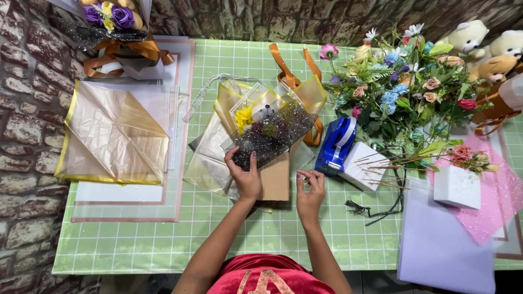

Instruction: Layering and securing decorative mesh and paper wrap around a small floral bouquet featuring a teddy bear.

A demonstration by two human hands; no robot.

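A small bouquet (268,130) lies in the middle of the green checked table (141,239), wrapped in clear speckled film over gold-edged paper, with a yellow flower and a tiny bear inside. My left hand (245,175) grips its lower end, over a brown card base (277,182). My right hand (310,190) hovers just right of the base, fingertips pinched together near a blue tape dispenser (336,144); whether it pinches a piece of tape I cannot tell.
Folded gold-edged wrapping sheets (114,133) lie at left on white paper. A finished bouquet (114,27) stands at the back left. Artificial flowers (406,87), plush bears (485,46), a white foam block (456,186), wooden sticks (381,163), pink mesh and lilac paper (444,239) fill the right.
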